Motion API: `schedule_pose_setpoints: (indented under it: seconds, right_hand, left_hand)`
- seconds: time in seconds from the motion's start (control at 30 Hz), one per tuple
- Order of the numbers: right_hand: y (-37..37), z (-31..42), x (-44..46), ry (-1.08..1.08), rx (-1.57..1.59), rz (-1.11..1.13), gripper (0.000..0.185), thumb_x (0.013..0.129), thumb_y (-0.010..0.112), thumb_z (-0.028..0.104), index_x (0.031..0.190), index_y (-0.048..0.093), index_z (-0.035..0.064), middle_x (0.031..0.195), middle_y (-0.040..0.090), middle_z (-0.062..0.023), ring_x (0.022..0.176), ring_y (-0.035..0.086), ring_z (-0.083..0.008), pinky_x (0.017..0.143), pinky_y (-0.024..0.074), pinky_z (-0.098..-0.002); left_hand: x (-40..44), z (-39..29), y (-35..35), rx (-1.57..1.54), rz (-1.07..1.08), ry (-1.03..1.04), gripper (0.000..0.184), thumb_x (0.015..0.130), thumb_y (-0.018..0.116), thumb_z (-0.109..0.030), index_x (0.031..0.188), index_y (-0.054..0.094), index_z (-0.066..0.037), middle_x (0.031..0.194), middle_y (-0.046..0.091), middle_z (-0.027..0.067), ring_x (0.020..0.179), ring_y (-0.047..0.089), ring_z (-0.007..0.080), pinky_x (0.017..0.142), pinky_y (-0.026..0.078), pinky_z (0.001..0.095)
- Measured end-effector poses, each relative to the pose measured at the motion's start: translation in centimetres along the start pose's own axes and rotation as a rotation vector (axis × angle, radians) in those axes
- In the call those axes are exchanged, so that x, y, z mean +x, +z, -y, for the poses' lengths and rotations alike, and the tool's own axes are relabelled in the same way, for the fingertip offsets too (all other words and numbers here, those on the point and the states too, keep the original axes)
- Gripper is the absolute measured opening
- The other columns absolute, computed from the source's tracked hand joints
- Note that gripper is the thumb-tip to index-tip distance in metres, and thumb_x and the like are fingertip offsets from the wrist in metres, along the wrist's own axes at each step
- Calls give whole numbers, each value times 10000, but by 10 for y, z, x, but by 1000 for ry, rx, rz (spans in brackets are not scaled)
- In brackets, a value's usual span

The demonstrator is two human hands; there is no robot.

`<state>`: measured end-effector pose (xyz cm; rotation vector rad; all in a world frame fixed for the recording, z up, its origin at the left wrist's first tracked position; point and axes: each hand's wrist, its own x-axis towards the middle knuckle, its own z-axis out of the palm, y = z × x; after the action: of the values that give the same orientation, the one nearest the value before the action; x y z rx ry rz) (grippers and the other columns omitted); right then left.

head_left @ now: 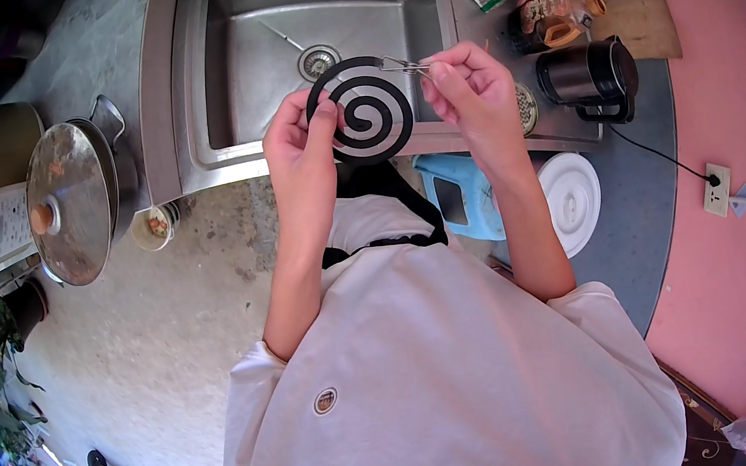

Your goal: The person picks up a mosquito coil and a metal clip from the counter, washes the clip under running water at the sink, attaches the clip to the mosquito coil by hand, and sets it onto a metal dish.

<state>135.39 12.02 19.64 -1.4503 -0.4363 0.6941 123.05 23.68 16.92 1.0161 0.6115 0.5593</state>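
Note:
A black spiral mosquito coil (363, 123) is held up flat in front of the sink's near edge. My left hand (298, 143) pinches its left side, thumb on top and fingers curled behind. My right hand (475, 90) is closed on a small metal wire clip (407, 65) between thumb and fingers. The clip's far end meets the upper right rim of the coil; whether it grips the coil is too small to tell.
Beyond the coil is a steel sink (233, 14). A lidded pot (73, 204) stands at left. On the right are a black kettle (589, 74), a brown bottle (557, 16) and a white lid (572, 202). A blue stool (466, 201) stands below the counter.

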Motion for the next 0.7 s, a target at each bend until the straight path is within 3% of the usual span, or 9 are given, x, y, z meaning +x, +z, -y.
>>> schedule_pose_setpoints:
  seconds: [0.7]
  right_hand:
    - [-10, -2, 2, -5, 21, -26, 130, 837, 575, 150, 849, 528, 29, 685, 549, -7, 565, 451, -28, 497, 349, -151]
  left_hand:
    - [3, 6, 4, 11, -24, -44, 101, 872, 489, -100, 872, 545, -16, 702, 531, -25, 620, 436, 22, 563, 343, 163]
